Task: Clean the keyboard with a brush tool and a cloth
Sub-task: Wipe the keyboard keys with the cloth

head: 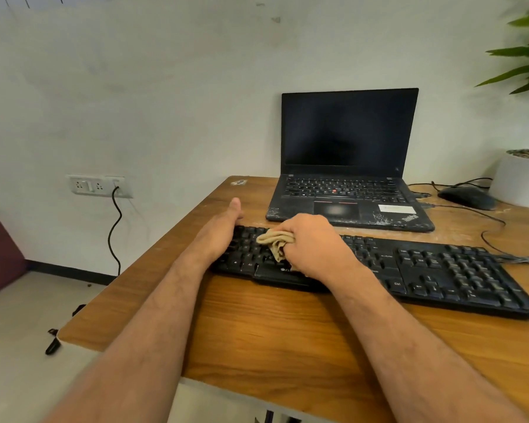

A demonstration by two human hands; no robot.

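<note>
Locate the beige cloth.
The crumpled beige cloth is bunched in the right hand, pressed on the black keyboard's left half, beside the left hand.

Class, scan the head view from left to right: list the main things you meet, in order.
Wall socket → left hand → cloth → right hand → laptop → mouse → white plant pot. The keyboard spans too much to place.

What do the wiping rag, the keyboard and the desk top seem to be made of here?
The cloth looks like soft woven fabric, tan and matte: it bunches into folds in the right hand. The keyboard appears to be black moulded plastic with a dull sheen. The desk shows brown grain, so wood or a wood-look laminate; which one is unclear.
</note>
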